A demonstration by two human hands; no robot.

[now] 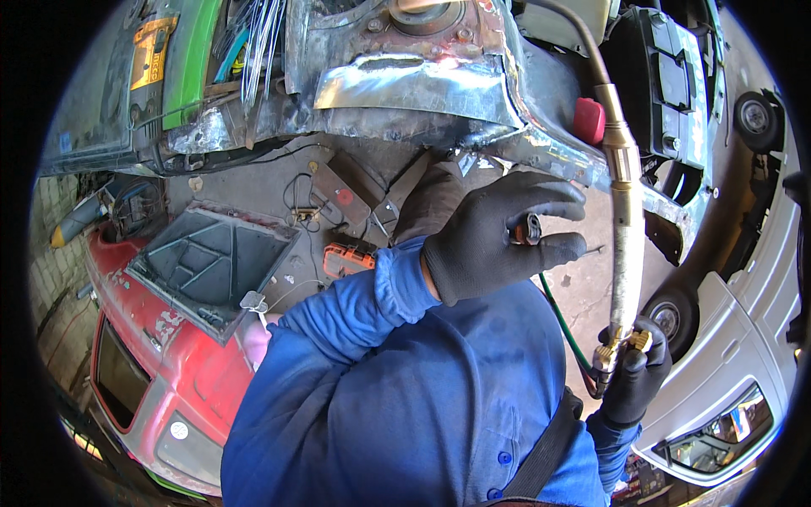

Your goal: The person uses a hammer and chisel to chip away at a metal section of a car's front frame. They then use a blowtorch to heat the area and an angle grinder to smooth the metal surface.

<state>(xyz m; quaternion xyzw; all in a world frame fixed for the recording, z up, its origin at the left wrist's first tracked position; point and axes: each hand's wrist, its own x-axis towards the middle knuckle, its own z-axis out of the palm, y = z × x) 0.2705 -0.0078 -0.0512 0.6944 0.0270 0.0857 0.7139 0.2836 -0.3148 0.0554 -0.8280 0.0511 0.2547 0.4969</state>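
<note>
My right hand (634,372), in a black glove, is closed around the lower end of a gas torch (626,237), with its fingers at the brass valve knobs. The torch has a long silver handle and stands nearly upright in view; its bent neck runs out at the top edge. Green and red hoses (557,308) leave its lower end. To the left of the handle, my gloved left hand (498,237) grips a small dark lighter (530,229), its metal end showing between thumb and fingers. The lighter is apart from the torch. Most of its body is hidden in the glove.
Ahead lies a car's bare metal bodywork (414,89) with a shiny patch panel. A black battery (659,80) and a red block (589,120) are at right. A yellow power tool (152,52) lies far left. Red bodywork (182,372) and a silver vehicle (718,355) flank me.
</note>
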